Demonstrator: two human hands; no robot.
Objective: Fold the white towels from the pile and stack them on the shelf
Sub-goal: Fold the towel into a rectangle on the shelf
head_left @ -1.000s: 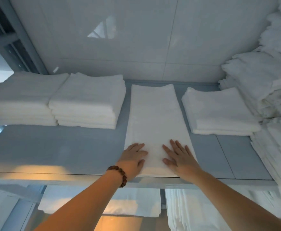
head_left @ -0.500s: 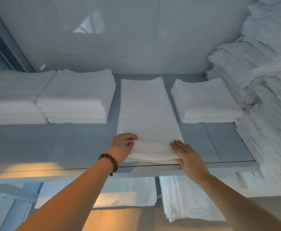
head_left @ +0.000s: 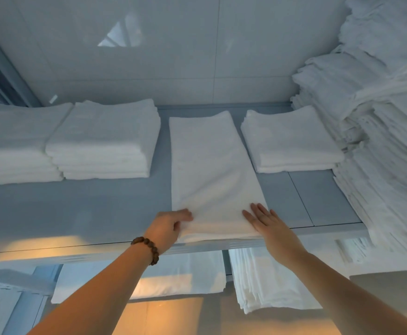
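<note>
One towel [head_left: 209, 165] on shelf [head_left: 89, 209], left grip [head_left: 167, 227] pinching its near corner; right grip [head_left: 267, 223] flat on it

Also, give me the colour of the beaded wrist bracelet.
The bracelet of round beads is dark brown; head view shows it best.

Top of towel pile [head_left: 391, 141] beyond frame edge.

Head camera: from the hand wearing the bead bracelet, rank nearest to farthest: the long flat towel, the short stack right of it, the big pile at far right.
1. The long towel, in the middle; the left hand grips its near end.
2. The short stack, right of the towel, farther back.
3. The big pile, along the far right side.
</note>
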